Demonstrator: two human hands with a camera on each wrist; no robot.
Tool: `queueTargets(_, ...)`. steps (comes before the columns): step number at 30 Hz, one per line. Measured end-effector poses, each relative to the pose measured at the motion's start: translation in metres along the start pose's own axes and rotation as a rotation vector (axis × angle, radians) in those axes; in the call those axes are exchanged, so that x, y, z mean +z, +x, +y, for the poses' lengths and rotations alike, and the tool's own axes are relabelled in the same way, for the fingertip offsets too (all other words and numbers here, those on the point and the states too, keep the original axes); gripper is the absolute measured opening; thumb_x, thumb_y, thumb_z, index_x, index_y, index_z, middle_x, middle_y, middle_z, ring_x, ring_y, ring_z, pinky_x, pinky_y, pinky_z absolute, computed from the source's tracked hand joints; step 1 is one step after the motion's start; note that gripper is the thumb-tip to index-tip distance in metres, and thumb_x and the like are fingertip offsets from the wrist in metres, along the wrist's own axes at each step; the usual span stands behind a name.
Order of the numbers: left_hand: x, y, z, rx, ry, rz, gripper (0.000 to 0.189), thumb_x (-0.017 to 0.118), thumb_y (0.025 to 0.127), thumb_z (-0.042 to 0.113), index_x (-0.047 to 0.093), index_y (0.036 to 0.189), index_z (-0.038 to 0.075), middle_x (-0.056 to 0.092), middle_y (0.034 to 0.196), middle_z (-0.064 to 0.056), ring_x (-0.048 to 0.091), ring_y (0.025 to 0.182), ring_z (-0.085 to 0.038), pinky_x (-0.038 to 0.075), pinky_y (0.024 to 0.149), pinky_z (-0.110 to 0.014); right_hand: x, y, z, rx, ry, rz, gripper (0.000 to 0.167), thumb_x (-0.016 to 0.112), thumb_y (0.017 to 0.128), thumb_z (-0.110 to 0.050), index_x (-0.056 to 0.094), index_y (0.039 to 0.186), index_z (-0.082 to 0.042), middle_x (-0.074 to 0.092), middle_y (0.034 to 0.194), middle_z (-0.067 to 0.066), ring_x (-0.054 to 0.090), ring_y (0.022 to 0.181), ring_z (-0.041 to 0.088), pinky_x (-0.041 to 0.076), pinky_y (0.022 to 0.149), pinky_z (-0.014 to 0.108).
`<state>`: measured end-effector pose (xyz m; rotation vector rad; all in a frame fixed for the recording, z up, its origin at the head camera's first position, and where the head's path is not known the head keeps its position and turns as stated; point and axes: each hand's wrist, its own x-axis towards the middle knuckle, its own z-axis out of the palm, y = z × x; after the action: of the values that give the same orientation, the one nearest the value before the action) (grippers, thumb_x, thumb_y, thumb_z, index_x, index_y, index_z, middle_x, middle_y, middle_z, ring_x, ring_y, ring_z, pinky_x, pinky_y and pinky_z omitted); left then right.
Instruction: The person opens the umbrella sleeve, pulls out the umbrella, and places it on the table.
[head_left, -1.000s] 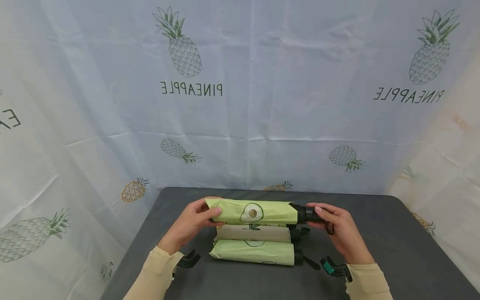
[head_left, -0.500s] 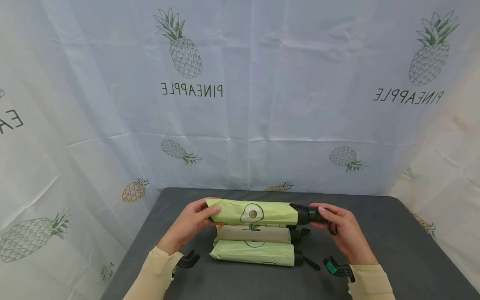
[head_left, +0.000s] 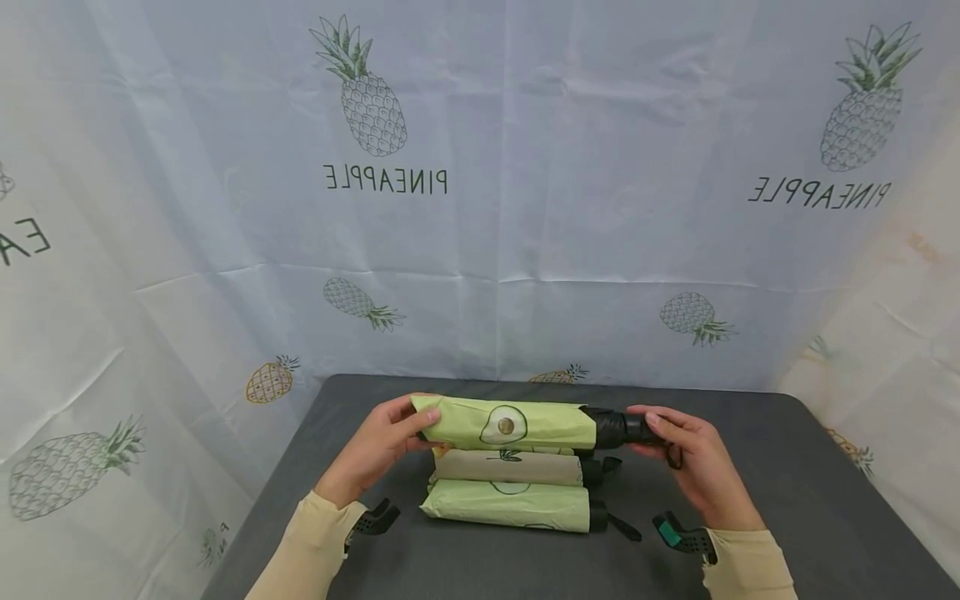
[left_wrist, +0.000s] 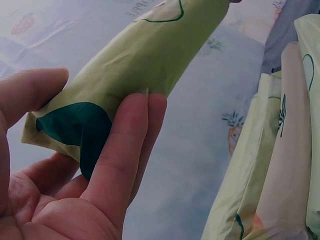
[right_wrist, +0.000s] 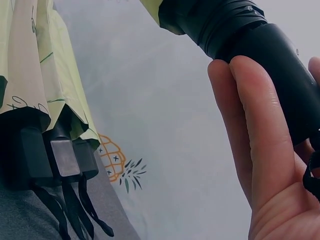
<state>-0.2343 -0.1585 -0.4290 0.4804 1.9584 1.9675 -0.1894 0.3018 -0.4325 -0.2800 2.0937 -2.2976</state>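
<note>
A folded umbrella lies level between my hands, held above other umbrellas. Its light green cover (head_left: 555, 425) bears an avocado print. My left hand (head_left: 378, 446) grips the cover's left end, thumb in front; in the left wrist view several fingers support the green fabric (left_wrist: 135, 65) from beneath. At the right, black folded canopy (head_left: 609, 427) shows beyond the cover's mouth. My right hand (head_left: 697, 458) holds the black handle (right_wrist: 280, 75) between thumb and fingers, with a wrist strap (head_left: 674, 455) hanging below it.
On the dark table (head_left: 465, 567), a beige umbrella (head_left: 506, 468) and a green umbrella (head_left: 510, 504) lie side by side, handles to the right. Another green umbrella (left_wrist: 245, 165) lies beyond the beige one. A pineapple-print curtain (head_left: 495, 225) hangs behind the table.
My right hand has moved slightly to the right with the handle, and more black canopy shows outside the cover. My left hand and the cover have stayed nearly in place.
</note>
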Motion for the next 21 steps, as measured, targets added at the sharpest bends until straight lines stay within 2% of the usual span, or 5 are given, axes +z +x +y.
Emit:
queueTargets(15,-0.001,-0.001,0.000,0.001,0.006,0.015,0.051,0.067,0.110,0.030,0.056,0.149,-0.001,0.066,0.133,-0.011,0.073,0.115,-0.025,0.057,0.112,-0.062,-0.010,-0.004,-0.003,-0.016,0.050,0.005,0.031,0.052,0.116,-0.013,0.077,0.134,-0.013,0.072,0.126,-0.010,0.081,0.102,0.011,0.067,0.093,0.031)
queueTargets(21,-0.002,-0.002,0.001,0.005,0.033,0.009,0.051,0.064,0.112,0.031,0.056,0.150,-0.002,0.065,0.132,-0.011,0.073,0.116,-0.023,0.058,0.112,-0.060,-0.011,-0.004,-0.004,-0.020,0.043,0.009,0.032,0.051,0.116,-0.013,0.075,0.137,-0.009,0.072,0.127,-0.011,0.080,0.104,0.011,0.067,0.093,0.031)
